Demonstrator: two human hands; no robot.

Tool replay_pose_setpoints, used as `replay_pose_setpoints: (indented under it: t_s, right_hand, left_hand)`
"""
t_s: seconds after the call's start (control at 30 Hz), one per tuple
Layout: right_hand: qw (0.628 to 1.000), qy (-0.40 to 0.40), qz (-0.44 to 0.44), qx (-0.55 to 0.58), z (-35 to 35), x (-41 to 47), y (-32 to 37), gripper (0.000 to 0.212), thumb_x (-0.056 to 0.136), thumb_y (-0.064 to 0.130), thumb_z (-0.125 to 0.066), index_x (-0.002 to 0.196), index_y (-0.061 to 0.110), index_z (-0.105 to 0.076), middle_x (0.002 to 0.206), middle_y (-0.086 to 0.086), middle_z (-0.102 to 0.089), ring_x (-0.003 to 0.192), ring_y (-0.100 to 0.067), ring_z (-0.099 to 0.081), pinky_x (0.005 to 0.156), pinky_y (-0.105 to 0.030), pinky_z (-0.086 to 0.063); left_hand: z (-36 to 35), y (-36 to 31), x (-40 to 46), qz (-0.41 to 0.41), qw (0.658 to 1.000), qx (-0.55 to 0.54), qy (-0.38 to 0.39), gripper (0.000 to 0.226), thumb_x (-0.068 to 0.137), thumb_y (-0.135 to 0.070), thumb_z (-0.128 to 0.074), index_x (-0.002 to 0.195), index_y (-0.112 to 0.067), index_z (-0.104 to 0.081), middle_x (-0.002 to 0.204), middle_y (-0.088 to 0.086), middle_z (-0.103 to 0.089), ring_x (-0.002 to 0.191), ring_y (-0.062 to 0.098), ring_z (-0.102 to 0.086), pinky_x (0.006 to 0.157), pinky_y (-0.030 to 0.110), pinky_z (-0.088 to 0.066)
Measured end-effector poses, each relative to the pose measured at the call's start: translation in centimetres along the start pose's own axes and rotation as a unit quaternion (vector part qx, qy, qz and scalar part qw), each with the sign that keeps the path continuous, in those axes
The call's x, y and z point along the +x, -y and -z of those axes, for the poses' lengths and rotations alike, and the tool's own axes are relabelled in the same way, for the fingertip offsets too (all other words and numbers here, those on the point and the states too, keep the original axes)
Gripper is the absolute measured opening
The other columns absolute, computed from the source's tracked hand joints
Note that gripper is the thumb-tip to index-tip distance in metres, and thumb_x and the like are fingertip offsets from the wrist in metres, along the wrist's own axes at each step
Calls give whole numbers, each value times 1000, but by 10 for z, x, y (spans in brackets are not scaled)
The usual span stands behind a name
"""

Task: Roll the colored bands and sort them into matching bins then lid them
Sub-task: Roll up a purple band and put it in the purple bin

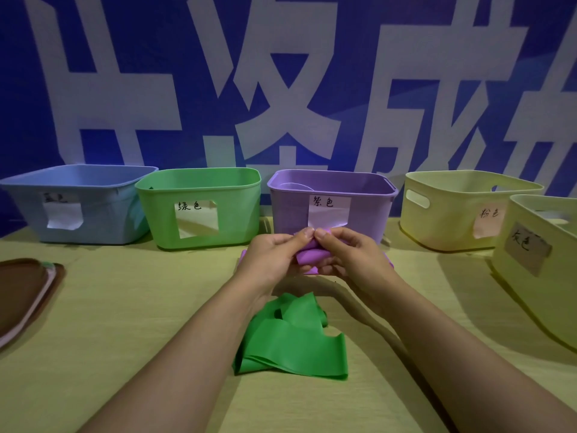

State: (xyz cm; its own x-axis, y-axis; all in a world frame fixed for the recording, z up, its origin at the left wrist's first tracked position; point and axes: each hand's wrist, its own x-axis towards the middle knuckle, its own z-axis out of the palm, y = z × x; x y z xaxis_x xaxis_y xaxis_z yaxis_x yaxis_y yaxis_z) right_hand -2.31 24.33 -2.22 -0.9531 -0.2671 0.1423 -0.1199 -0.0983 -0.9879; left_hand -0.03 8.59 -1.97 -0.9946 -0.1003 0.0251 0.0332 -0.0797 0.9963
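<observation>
Behind the yellow-green table (125, 323) hung a blue banner (162, 57) with large pale characters, and along the table's far edge stood a row of labelled bins. At the far left lay a stack of brown lids (25, 295), partly out of view; then came the blue bin (78, 204), the green bin (199, 207), the purple bin (331, 204) and, to the right, two pale yellow bins (462, 210), the nearer one (540, 264) cut by the frame edge. Something pale showed inside the purple bin, too indistinct to name. Just in front of that bin the left hand (271, 257) and the right hand (349, 254) met, fingers curled round the purple band (312, 256), thumbs touching on top of a partly formed roll, with a loose tail hanging beneath the hands. The step in hand appeared to be rolling this band. To do it well, the thumbs should keep the roll tight while the fingers feed the tail in evenly, edges aligned, so it will not spring open when released; the matching bin stood directly behind, so only a short forward reach would be needed. The green band (293, 342) lay loosely folded on the table nearer the person, between the forearms and clear of both hands, not yet rolled. No bin had a lid on.
</observation>
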Motion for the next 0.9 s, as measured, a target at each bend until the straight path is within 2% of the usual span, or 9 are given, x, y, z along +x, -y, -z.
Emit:
replay_pose_setpoints:
  t_s: [0.1, 0.2, 0.37, 0.53, 0.6, 0.67, 0.73, 0.9]
  right_hand:
    - [999, 19, -40, 11, -2, -4, 3, 50, 97, 44, -62, 108, -3, -69, 78, -19, -67, 70, -25, -60, 67, -29, -55]
    - [999, -14, -50, 1, -3, -5, 5, 63, 97, 55, -56, 91, -6, -73, 67, -15, -67, 57, -19, -64, 55, -23, -54]
    - [992, -76, -62, -77, 1, 1, 1, 72, 88, 67, -62, 89, -4, -75, 67, -13, -71, 57, -18, -65, 60, -28, -54]
    - [995, -54, -53, -60, 2, 1, 1, 54, 93, 52, -66, 97, -1, -75, 66, -7, -70, 57, -15, -64, 64, -29, -53]
    - [996, -46, -47, -60, 4, 3, -1, 50, 93, 48, -66, 100, 0, -75, 65, -4, -69, 60, -14, -64, 67, -29, -53]
    - [997, -36, -41, -49, 6, 5, -1, 46, 94, 44, -67, 101, -1, -75, 67, -5, -69, 62, -14, -63, 69, -29, -54]
    - [998, -25, -39, -41, 7, 4, 0, 43, 95, 41, -67, 102, 0, -75, 69, -5, -70, 63, -15, -64, 71, -30, -55]
    - [1000, -5, -15, -20, 6, 3, 2, 30, 98, 26, -63, 103, -2, -73, 78, -11, -75, 67, -17, -67, 71, -28, -60]
  left_hand:
    - [2, 0, 0, -16, 1000, 10, -2, 33, 91, -37, -74, 102, -7, -77, 92, 14, -79, 83, 28, -75, 85, 38, -60]
    - [-1, 0, -2, -27, 999, 30, 13, 27, 91, -32, -75, 101, -7, -76, 87, 14, -79, 72, 21, -72, 74, 31, -62]
    - [-2, 6, 0, -45, 998, 20, 38, 19, 88, -17, -78, 103, -6, -75, 92, 15, -79, 79, 23, -75, 75, 27, -63]
    - [-2, 7, 0, -47, 999, -8, 23, 23, 83, -4, -80, 106, -4, -75, 97, 17, -78, 83, 27, -77, 75, 30, -63]
    - [-1, 7, 0, -39, 999, -16, 19, 28, 81, -3, -81, 109, -4, -75, 101, 18, -77, 89, 30, -77, 79, 36, -64]
    - [0, 6, 1, -30, 999, -22, 18, 32, 78, -4, -84, 110, -6, -75, 104, 18, -77, 97, 35, -76, 89, 47, -61]
    - [0, 5, 1, -22, 999, -27, 19, 36, 76, -7, -85, 111, -7, -75, 106, 18, -77, 100, 36, -75, 94, 52, -59]
    - [0, 3, 2, -15, 999, -20, 25, 52, 70, -37, -83, 110, -6, -75, 106, 13, -78, 100, 27, -76, 99, 44, -58]
